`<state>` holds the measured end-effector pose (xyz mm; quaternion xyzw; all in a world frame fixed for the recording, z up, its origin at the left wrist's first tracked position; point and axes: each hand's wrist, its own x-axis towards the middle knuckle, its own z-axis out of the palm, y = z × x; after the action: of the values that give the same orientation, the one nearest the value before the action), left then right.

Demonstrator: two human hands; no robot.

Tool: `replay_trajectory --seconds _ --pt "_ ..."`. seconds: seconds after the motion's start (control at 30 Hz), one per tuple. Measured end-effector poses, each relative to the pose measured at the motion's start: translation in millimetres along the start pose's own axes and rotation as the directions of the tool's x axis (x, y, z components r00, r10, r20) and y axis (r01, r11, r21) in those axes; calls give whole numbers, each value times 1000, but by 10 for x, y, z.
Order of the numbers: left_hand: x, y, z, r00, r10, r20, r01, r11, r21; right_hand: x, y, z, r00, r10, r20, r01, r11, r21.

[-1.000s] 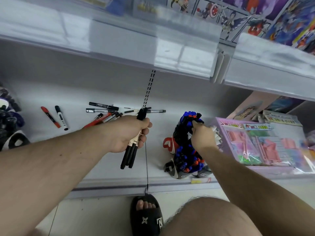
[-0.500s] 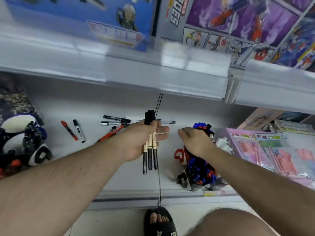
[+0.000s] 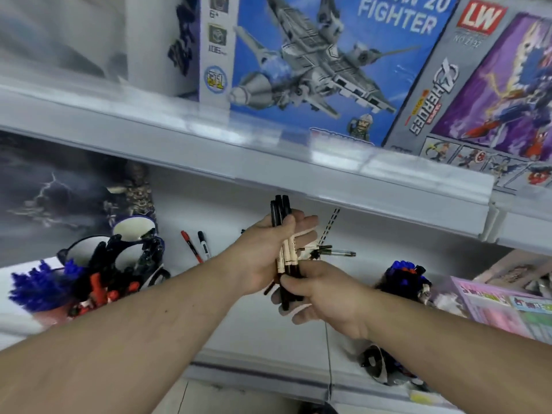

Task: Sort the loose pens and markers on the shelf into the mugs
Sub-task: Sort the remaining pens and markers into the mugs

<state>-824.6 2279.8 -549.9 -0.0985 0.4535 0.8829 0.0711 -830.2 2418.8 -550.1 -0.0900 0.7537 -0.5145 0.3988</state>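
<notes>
Pens (image 3: 285, 252): bundle of black-capped, cream-barrelled pens, upright, above the shelf (image 3: 239, 330). Left hand (image 3: 268, 255): grip closed round the bundle's middle, thumb across it. Right hand (image 3: 322, 291): fingers curled on the bundle's lower ends. Loose on the shelf behind the bundle: red marker (image 3: 191, 247), black marker (image 3: 204, 245), clear pen (image 3: 340, 252). Mugs (image 3: 131, 252): left of the bundle, holding pens. Another mug (image 3: 403, 276): right, full.

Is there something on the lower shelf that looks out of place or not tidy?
Yes. A red marker and a black marker lie loose on the shelf, outside the mugs. A clear pen also lies flat behind the hands. The left hand and right hand hold a bundle of black markers.
</notes>
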Motion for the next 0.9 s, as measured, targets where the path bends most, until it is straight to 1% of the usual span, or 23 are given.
replay_trajectory --seconds 0.13,0.2,0.27,0.33,0.4,0.47,0.5,0.6,0.67,0.77,0.83,0.9 --pt "-132 168 -275 1000 2 -26 1 994 113 104 -6 250 995 -91 27 92 996 -22" --pt "-203 269 -436 997 10 -76 3 986 167 147 -1 321 996 -87 26 87 996 -10" --pt "-280 373 -634 988 38 -149 8 956 294 193 -2 361 998 -60 29 60 998 -9" --pt "-370 455 -849 977 51 -208 41 909 414 247 -25 398 999 -17 43 18 999 -32" --pt "-467 518 -1029 974 35 -223 90 846 525 312 -61 455 998 13 67 -9 998 -60" --pt "-558 590 -1179 973 27 -227 138 724 676 386 -83 540 994 27 106 -18 996 -92" --pt "-609 631 -1244 973 16 -232 161 672 723 421 -85 590 991 36 132 -21 994 -111" --pt "-785 746 -1404 964 -65 -259 245 603 759 516 -63 764 973 51 227 -13 986 -164" --pt "-916 783 -1469 947 -121 -298 316 527 789 567 -36 913 960 56 275 0 979 -202" --pt "-1059 800 -1545 902 -190 -388 432 419 799 673 -2 1154 954 56 293 24 965 -262" --pt "-1110 821 -1659 862 -188 -471 504 409 760 766 -13 1289 952 37 305 55 957 -286" --pt "-1140 840 -1821 840 -177 -512 533 444 720 850 -57 1396 943 16 331 97 942 -322"
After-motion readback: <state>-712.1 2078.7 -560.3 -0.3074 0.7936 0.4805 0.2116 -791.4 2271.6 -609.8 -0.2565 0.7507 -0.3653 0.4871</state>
